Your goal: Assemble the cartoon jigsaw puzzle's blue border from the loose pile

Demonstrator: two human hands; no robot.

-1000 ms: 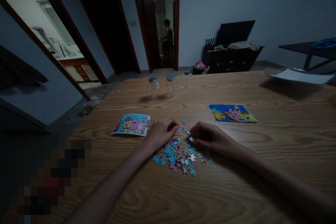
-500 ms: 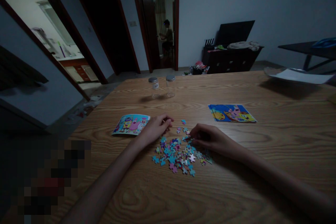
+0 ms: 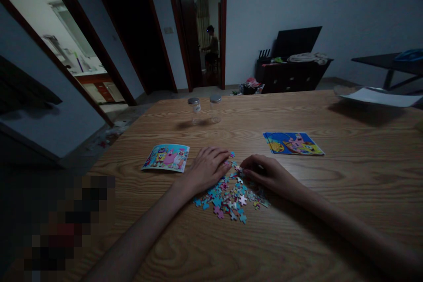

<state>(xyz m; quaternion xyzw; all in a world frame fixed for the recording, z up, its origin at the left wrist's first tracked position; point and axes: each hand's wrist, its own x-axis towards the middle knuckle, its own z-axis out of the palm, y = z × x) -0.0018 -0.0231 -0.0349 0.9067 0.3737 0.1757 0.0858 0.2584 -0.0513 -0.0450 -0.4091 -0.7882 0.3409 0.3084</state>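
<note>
A loose pile of jigsaw puzzle pieces, mostly light blue, pink and white, lies on the wooden table. My left hand reaches over the pile's upper left, palm down, its fingers stretched out and hiding some pieces. At the upper right of the pile is my right hand, with thumb and fingers curled together among the pieces; whatever lies between the fingertips is too small to make out. Left of my left hand lies a curled picture sheet of cartoon figures. Beyond my right hand are blue cartoon picture cards.
Two clear jars with metal lids stand toward the table's far edge. A clear dish with white paper sits at the far right. Behind the table are a dark cabinet and a doorway with a seated person.
My left hand has moved right over the pile, and its fingers have straightened out. My right hand stays nearly in place beside the pieces.
</note>
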